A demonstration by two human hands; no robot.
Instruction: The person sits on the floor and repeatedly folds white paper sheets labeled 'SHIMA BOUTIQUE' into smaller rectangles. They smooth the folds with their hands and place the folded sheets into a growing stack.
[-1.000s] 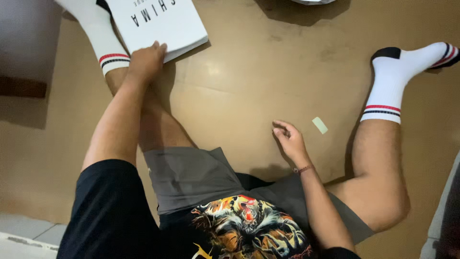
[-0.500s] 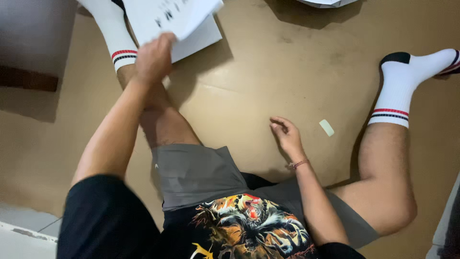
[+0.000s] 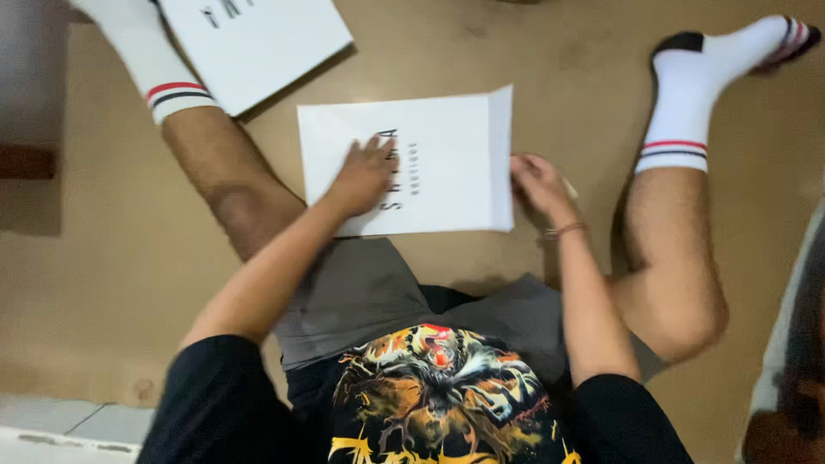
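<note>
A flat white paper bag [image 3: 447,146] with dark print lies on the brown floor between my spread legs. My left hand [image 3: 363,176] presses palm-down on its middle, fingers spread. My right hand [image 3: 540,182] rests at the bag's right edge, where a narrow strip is folded over, fingers curled against the paper. A stack of similar white bags [image 3: 258,47] lies at the upper left, beside my left leg.
My legs in white socks with red and dark stripes stretch out to the upper left [image 3: 146,60] and upper right [image 3: 696,94]. A dark object [image 3: 799,361] sits at the right edge. Pale tiles [image 3: 60,425] show at the lower left.
My left hand drew one white bag off the stack and laid it flat between my legs. My right hand moved up to the bag's right edge.
</note>
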